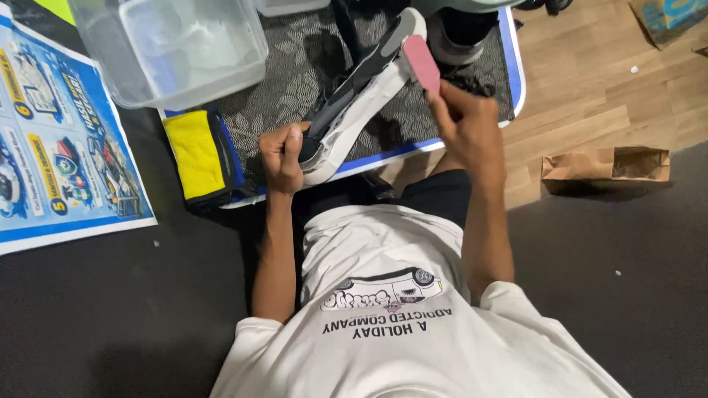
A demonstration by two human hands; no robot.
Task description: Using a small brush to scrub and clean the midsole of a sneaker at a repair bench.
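My left hand (284, 156) grips the heel end of a grey and black sneaker (361, 88) with a white sole, held on its side above a patterned grey mat (295, 74). My right hand (466, 125) holds a pink oblong eraser block (422, 63) pressed against the white sole near the toe. A second dark shoe (461, 33) stands on the mat beyond the toe.
A clear plastic tub (173, 48) sits at the mat's far left. A folded yellow and blue cloth (200, 156) lies by my left hand. A printed blue poster (55, 140) covers the floor at left. A brown paper bag (605, 168) lies on the wooden floor at right.
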